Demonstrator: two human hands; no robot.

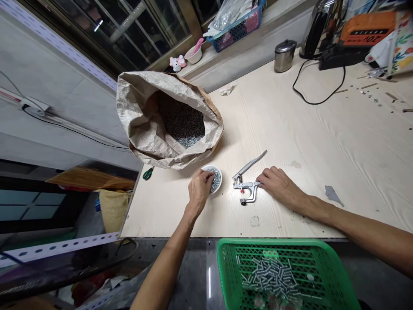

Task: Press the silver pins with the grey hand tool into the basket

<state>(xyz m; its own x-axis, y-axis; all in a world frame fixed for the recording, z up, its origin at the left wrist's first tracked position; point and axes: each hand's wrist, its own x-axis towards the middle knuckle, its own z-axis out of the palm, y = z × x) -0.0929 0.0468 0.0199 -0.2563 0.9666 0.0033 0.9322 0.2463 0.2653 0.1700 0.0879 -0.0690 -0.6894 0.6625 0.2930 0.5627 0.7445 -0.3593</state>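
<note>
My left hand reaches into a small white bowl of tiny metal parts, its fingers bunched over the contents; whether they hold a piece is hidden. My right hand rests on the table with its fingers closed on the lower handle of a metal press plier, whose upper lever points up and away. Just behind the bowl stands a large open paper sack filled with small dark metal pieces.
A green plastic basket holding several small metal tubes sits at the table's near edge. Green-handled scissors lie at the left edge. A steel canister, a kettle, a black cable and scattered small parts occupy the far right.
</note>
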